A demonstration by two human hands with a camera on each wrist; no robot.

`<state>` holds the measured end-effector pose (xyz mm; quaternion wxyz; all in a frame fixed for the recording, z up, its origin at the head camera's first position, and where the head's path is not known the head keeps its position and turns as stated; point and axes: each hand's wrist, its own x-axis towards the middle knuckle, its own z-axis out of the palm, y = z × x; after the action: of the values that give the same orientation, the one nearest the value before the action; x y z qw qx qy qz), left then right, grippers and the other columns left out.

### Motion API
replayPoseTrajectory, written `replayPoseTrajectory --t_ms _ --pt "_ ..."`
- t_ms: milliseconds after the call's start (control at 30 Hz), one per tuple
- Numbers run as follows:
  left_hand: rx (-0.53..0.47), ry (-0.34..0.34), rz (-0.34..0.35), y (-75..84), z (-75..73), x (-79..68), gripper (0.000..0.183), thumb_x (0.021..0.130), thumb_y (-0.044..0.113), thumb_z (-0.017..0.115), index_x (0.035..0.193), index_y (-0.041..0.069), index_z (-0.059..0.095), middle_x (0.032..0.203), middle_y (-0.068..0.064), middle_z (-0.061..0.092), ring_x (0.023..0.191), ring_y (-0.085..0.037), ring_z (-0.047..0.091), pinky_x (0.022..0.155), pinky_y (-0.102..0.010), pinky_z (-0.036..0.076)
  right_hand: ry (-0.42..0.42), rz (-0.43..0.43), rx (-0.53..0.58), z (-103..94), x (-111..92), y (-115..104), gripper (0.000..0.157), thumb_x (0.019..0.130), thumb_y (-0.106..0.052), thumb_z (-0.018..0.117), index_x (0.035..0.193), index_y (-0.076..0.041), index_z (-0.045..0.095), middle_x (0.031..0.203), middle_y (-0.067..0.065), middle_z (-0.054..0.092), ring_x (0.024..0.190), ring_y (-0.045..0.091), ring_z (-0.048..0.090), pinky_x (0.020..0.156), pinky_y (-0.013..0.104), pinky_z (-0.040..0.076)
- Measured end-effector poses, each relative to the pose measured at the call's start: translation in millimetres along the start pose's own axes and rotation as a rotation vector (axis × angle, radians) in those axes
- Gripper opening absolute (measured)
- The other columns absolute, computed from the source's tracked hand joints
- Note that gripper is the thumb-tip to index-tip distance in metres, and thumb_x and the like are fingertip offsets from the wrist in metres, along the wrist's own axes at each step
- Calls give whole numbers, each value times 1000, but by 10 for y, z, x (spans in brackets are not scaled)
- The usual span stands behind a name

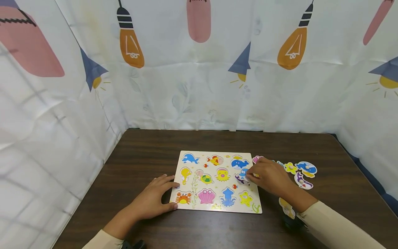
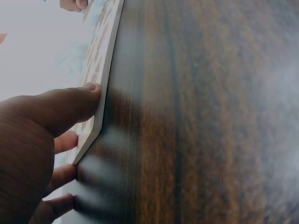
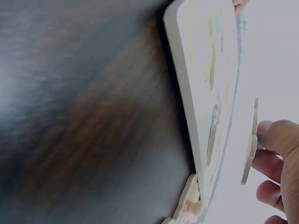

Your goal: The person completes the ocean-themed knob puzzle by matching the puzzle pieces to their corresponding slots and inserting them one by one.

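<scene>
A pale wooden puzzle board (image 1: 194, 204) printed with sea animals lies on the table. My left hand (image 1: 152, 199) rests at its left side, with the thumb (image 2: 84, 100) and fingertips touching the edge around the near left corner. My right hand (image 1: 270, 174) is over the board's right side and pinches a thin wooden puzzle piece (image 3: 251, 156) between thumb and fingers. In the right wrist view that piece is apart from the board, tilted edge-on; its picture is mostly hidden, though blue shows in the head view. Beneath it is a purple sea-animal picture (image 1: 242, 180).
Loose pieces lie right of the board: a yellow star (image 1: 290, 168), a blue whale (image 1: 306, 167), a purple piece (image 1: 303, 181) and others partly behind the right hand. Another piece (image 1: 286, 208) lies near the right forearm. A printed curtain (image 1: 199, 97) stands behind the dark table (image 1: 149, 145).
</scene>
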<state>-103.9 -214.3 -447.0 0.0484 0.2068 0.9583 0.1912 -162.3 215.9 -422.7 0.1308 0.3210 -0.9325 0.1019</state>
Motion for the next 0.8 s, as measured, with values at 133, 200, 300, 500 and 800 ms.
replayPoseTrajectory --t_ms 133,200,300,500,800 --pt "-4 5 5 6 -3 0 64 80 48 83 137 24 63 153 -6 49 147 -37 35 119 -61 24 -20 29 15 15 84 -18 14 85 -31 86 97 -25 83 87 -17 73 89 12 59 63 27 51" --pt "-10 12 11 8 -1 -3 64 80 47 84 136 23 64 152 -7 50 146 -39 36 119 -62 24 -15 36 16 34 126 -29 14 85 -31 86 97 -25 83 86 -17 72 91 11 59 65 27 52" --pt "-10 16 13 6 3 -5 64 80 47 84 136 23 64 152 -7 50 146 -39 36 118 -62 24 -10 43 25 64 191 -56 14 84 -32 86 96 -26 83 84 -18 70 86 8 55 61 25 48" --pt "-9 11 7 -9 14 -8 64 80 48 84 136 23 63 152 -6 50 147 -38 35 119 -61 23 3 48 28 97 323 -127 14 84 -34 86 95 -26 84 86 -16 71 86 8 56 60 24 48" --pt "-23 14 18 0 4 0 63 81 50 84 134 24 64 152 -7 50 146 -39 36 119 -62 24 10 51 51 142 511 -185 13 86 -34 84 96 -25 83 90 -16 74 89 8 56 64 26 51"
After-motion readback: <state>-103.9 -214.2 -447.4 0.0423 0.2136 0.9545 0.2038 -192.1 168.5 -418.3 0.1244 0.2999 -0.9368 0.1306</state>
